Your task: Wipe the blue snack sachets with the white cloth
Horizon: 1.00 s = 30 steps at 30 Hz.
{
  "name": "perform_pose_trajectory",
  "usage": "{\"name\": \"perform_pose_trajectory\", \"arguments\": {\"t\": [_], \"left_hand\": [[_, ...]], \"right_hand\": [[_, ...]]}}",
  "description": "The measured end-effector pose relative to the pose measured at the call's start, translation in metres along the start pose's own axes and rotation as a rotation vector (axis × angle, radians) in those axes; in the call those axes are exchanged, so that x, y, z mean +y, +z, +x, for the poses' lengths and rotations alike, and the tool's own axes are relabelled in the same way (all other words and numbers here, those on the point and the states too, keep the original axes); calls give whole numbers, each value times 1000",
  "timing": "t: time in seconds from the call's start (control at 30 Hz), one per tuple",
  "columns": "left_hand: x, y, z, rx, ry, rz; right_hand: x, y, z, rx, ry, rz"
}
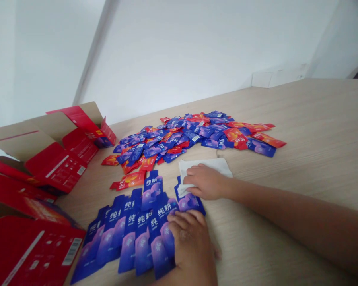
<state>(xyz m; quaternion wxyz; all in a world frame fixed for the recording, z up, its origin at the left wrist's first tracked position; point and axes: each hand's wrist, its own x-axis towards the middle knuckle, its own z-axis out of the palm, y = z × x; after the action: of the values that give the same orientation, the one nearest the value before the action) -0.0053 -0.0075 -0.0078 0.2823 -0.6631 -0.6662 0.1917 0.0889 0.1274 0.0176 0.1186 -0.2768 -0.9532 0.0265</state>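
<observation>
Rows of blue sachets (143, 238) with purple print overlap each other on the near part of the table. My left hand (188, 234) has its fingers curled over the right end of these rows, closed on a blue sachet partly covered by the hand. My right hand (205, 182) grips a white cloth (222, 166), bunched under the fingers and spread flat behind them. Another blue sachet (193, 203) lies at an angle between both hands, its upper part touching the cloth. An orange-red sachet (129, 181) lies just beyond the rows.
Farther back, a loose pile of blue and orange-red sachets (173, 139) spreads across the wooden table (301, 131). Several opened red cartons (62, 171) stand along the left side, flaps up. A white box-like trunking (271, 77) runs along the wall at the back right.
</observation>
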Motion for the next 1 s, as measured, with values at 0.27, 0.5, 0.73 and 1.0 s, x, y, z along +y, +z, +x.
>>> {"name": "perform_pose_trajectory", "arguments": {"t": [0.27,0.5,0.73,1.0], "left_hand": [[1,0,0,-8,9,6],[2,0,0,-20,0,-23],[1,-1,1,-57,20,-50],[0,0,0,-12,8,-50]], "right_hand": [[-8,3,0,1,-120,-18],[11,1,1,-14,3,0],[-6,2,0,-4,-191,46],[4,-3,1,-28,27,-21]]}}
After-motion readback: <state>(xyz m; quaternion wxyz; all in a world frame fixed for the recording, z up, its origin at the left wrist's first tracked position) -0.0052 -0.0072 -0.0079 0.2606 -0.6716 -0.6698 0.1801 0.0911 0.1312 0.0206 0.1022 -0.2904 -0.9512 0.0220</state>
